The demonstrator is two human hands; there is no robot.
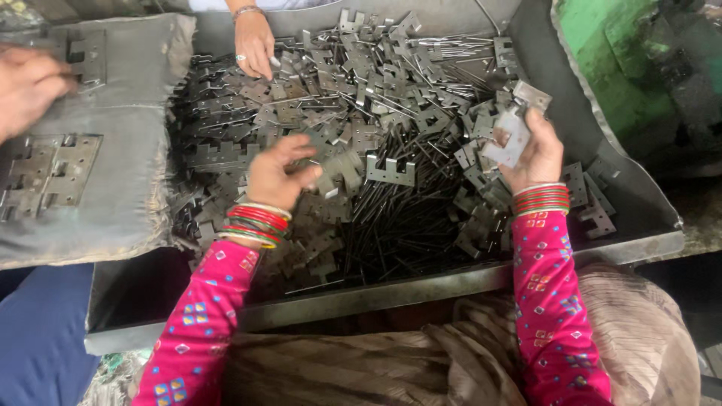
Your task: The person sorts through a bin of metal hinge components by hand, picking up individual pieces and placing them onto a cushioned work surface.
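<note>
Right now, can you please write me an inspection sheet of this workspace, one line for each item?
Surface: a big grey metal tray heaped with parts; a worn grey cushion lies at its left edge.
Job's things: the right hand holds up pale hinge leaves; the left hand reaches, fingers spread, over the hinge leaf pile.
Clutter: thin dark pins lie loose among the leaves; assembled hinges rest on the cushion.
Grippers: right closed on the leaves, left open.
Cables: nothing seen.
Surroundings: another person's hand at the far side, one more hand at the far left, a green object at top right.
</note>
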